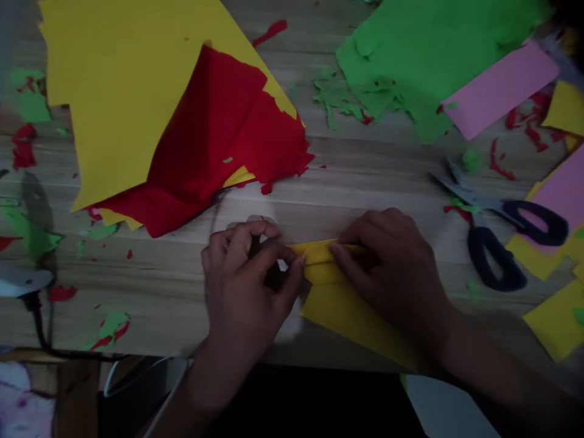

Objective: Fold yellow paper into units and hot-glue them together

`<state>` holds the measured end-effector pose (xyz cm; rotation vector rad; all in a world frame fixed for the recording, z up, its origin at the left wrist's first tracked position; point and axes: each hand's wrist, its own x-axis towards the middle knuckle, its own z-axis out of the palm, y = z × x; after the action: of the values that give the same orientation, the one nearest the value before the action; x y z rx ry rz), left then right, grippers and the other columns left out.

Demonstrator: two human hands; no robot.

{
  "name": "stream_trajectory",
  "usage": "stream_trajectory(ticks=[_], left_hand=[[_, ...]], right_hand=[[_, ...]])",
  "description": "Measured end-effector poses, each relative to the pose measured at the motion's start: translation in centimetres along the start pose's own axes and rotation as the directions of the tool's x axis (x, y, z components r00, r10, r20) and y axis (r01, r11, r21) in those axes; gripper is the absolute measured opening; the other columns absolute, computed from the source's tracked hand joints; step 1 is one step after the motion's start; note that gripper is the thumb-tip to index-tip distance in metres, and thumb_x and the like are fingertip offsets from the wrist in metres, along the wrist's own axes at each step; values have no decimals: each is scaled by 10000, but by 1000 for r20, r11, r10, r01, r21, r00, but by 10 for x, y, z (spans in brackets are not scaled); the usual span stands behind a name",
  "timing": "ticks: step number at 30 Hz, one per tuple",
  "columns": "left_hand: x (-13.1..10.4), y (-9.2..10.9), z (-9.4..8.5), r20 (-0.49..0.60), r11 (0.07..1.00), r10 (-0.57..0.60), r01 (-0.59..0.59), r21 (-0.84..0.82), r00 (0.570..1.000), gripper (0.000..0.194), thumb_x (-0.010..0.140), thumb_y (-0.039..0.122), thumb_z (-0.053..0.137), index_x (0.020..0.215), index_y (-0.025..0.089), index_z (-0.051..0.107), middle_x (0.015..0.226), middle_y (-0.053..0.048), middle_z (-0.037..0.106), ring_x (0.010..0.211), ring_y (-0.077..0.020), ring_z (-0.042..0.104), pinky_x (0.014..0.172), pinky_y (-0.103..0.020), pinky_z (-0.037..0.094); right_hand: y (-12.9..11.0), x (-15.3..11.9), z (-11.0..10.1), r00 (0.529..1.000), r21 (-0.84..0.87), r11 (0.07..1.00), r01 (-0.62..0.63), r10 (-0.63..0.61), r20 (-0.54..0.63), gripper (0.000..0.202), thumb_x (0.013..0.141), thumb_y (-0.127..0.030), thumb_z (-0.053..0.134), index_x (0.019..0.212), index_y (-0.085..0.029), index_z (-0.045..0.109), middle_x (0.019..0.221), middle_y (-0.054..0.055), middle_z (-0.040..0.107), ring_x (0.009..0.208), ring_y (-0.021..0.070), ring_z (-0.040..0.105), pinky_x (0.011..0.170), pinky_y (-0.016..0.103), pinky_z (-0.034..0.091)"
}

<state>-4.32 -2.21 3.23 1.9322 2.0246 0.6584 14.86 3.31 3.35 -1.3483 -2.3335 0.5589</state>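
Observation:
A piece of yellow paper (351, 316) lies near the table's front edge, its far edge folded into narrow strips. My left hand (250, 280) pinches the left end of the folded edge between thumb and index finger, the other fingers curled. Further right, my right hand (396, 274) grips the same fold, thumb on top and fingers behind it. Part of the sheet is hidden under my right hand and forearm. Beyond my left hand rests a crumpled red paper (201, 134) with a ragged edge, on top of a large yellow sheet (118, 79).
Open scissors (493, 213) with dark blue handles lie to the right. Green paper (424, 55) and a pink strip (502, 88) are at the back right. Several yellow pieces (554, 319) lie along the right side. A white device with a black cable (39, 322) stands at left. Scraps are scattered about.

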Motion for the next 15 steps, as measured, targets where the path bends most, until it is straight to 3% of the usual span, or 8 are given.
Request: stream_trajectory(ticks=[15], left_hand=[[1, 4, -1, 54, 1000, -6, 6, 4, 999, 111, 886, 294, 678, 794, 245, 639, 984, -29, 689, 958, -272, 597, 862, -492, 391]], right_hand=[[-4, 5, 5, 999, -77, 997, -30, 31, 8, 215, 927, -274, 585, 726, -237, 520, 700, 34, 590, 732, 227, 518, 695, 390, 347]])
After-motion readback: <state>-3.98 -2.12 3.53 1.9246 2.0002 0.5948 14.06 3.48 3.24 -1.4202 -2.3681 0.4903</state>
